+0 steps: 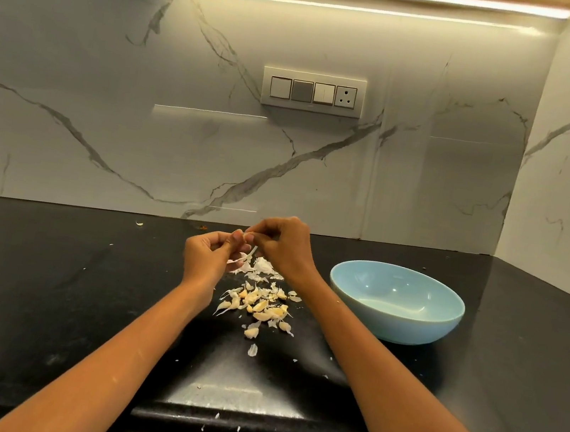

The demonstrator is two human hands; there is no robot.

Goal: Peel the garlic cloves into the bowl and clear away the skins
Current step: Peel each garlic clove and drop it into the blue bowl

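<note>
Fingers pinched on both sides: my left hand (208, 254) and right hand (284, 245) hold one small garlic clove (243, 238) between them above the black stone counter (43, 271). Unpeeled pale cloves (262, 305) lie beneath, just beside the light blue ceramic bowl (396, 302). White papery skins (260, 268) sit under my hands.

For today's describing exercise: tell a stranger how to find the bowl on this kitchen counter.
Start at the black countertop below the marbled wall. Right of the garlic cloves and skins sits the bowl, just past the right hand. It is pale blue, round, empty, and the only dish there.
</note>
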